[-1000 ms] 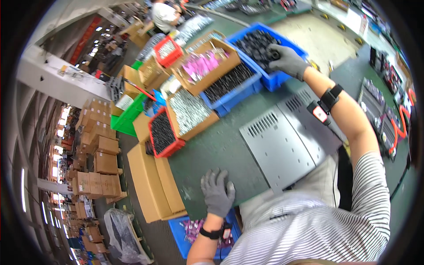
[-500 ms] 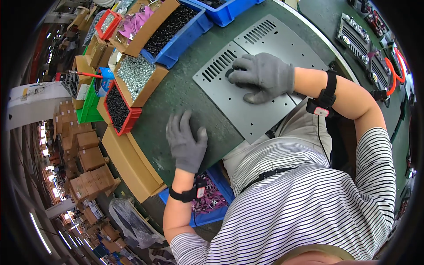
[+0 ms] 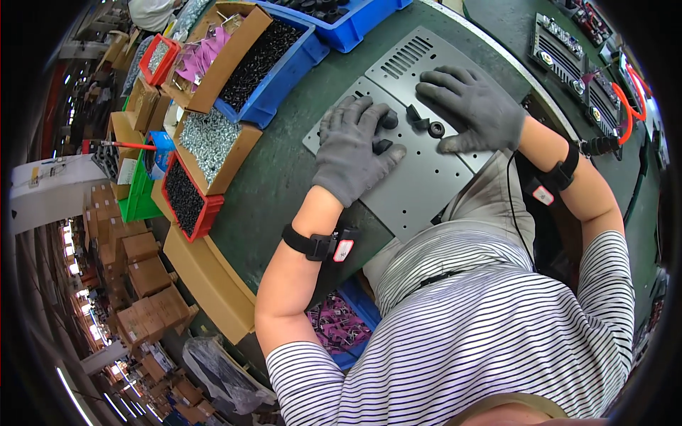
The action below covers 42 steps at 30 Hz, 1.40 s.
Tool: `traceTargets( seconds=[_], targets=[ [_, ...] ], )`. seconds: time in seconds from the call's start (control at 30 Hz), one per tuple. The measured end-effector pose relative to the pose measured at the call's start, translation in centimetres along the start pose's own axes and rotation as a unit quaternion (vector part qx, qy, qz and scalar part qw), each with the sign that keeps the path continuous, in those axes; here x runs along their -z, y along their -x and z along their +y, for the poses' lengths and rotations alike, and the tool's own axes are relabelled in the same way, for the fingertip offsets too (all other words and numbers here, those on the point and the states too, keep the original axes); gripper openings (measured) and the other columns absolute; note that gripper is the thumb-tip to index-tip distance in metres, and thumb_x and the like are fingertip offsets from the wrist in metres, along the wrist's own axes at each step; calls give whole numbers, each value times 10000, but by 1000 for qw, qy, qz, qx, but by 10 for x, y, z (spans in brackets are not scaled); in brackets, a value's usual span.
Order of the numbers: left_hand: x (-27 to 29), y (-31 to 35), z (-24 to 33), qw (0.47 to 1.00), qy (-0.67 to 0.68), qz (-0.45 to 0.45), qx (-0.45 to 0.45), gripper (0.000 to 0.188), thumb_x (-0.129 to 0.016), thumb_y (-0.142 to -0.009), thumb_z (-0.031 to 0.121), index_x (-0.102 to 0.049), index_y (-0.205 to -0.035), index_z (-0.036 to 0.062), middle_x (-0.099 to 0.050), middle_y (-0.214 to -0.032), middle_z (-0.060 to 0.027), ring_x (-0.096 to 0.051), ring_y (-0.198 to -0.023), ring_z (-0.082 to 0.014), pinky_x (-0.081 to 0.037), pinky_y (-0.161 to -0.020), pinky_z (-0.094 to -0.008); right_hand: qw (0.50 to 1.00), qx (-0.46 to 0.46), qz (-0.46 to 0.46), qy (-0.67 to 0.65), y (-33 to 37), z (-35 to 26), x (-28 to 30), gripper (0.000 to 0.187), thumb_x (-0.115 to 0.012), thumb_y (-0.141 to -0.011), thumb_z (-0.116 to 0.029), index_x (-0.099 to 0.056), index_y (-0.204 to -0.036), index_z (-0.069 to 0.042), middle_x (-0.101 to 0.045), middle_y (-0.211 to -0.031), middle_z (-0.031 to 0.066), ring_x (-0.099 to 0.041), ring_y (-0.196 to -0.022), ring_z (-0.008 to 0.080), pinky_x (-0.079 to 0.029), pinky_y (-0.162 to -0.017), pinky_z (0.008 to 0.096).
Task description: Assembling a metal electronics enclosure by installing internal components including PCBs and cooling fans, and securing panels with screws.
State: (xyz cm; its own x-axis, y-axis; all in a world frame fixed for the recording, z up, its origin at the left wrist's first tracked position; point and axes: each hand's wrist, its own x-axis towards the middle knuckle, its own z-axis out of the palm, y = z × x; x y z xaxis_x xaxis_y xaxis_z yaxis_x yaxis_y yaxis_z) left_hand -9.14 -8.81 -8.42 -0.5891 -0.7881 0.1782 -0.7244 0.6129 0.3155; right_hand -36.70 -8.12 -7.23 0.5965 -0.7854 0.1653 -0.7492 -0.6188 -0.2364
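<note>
Two flat grey metal plates lie side by side on the green worktop, the left plate [image 3: 405, 195] and the right plate [image 3: 405, 60], both with rows of slots and small holes. My left hand [image 3: 355, 145], in a grey glove, rests on the left plate, fingers stretched out and covering most of its slots. Next to its thumb and fingertips are small black parts, partly hidden. My right hand [image 3: 472, 106], gloved too, spreads over the right plate with its fingers extended. Between the hands lie a black ring-shaped rubber foot [image 3: 436, 129] and another black piece [image 3: 414, 115].
At the left stand a blue bin [image 3: 305, 57] of black fasteners, a cardboard box [image 3: 234, 153] of silver screws and a red bin [image 3: 209, 206] of black screws. Another blue bin [image 3: 348, 32] holds black parts. A red air hose [image 3: 632, 106] hangs at right.
My left hand has moved from the bare worktop up onto the left plate. My right hand has shifted right, leaving several black pieces uncovered on the plate.
</note>
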Motion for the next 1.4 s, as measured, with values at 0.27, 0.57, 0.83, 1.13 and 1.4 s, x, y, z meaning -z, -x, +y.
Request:
traceTargets(
  seconds=[0.27, 0.57, 0.83, 1.13, 1.4],
  targets=[
    [7, 17, -7, 999, -4, 22, 32, 488, -698, -788, 332, -595, -1230, 153, -548, -1280, -82, -472, -1248, -310, -325, -1087, -495, 997, -4, 48, -57, 30, 6, 4, 651, -640, -819, -432, -509, -1318, -35, -507, -1305, 189, -492, -1141, 396, -419, -984, 486],
    [10, 31, -11, 999, 17, 46, 15, 690, -694, -807, 396, -463, -1400, 128, -480, -1370, -142, -422, -1311, -342, -313, -1101, -505, 966, -70, 54, -243, 37, 17, 8, 303, -549, -862, -72, -613, -1156, -30, -627, -1045, 106, -608, -966, 244, -493, -857, 362],
    [37, 56, -34, 980, 121, 138, 74, 631, -693, -863, 325, -482, -1377, 24, -534, -1316, -211, -530, -1224, -343, -427, -1038, -408, 875, -215, -44, -431, -20, 36, 30, 303, -626, -883, -111, -628, -1165, 0, -613, -973, 12, -565, -884, 86, -478, -822, 249],
    [52, 79, -32, 981, 30, 155, 115, 395, -661, -818, 161, -621, -1203, 82, -621, -1135, -140, -571, -1093, -334, -452, -965, -435, 809, -115, 158, -555, -162, 61, 73, 536, -660, -876, -72, -444, -1362, -10, -663, -1067, 133, -674, -884, 205, -570, -722, 306],
    [43, 62, 5, 993, -67, 89, 46, 430, -655, -775, 212, -645, -1203, 176, -618, -1096, -59, -525, -1141, -282, -403, -969, -441, 946, 86, -130, -283, -107, -21, 25, 226, -668, -842, -152, -670, -1046, -55, -649, -959, 107, -627, -919, 232, -507, -805, 356]
  ],
)
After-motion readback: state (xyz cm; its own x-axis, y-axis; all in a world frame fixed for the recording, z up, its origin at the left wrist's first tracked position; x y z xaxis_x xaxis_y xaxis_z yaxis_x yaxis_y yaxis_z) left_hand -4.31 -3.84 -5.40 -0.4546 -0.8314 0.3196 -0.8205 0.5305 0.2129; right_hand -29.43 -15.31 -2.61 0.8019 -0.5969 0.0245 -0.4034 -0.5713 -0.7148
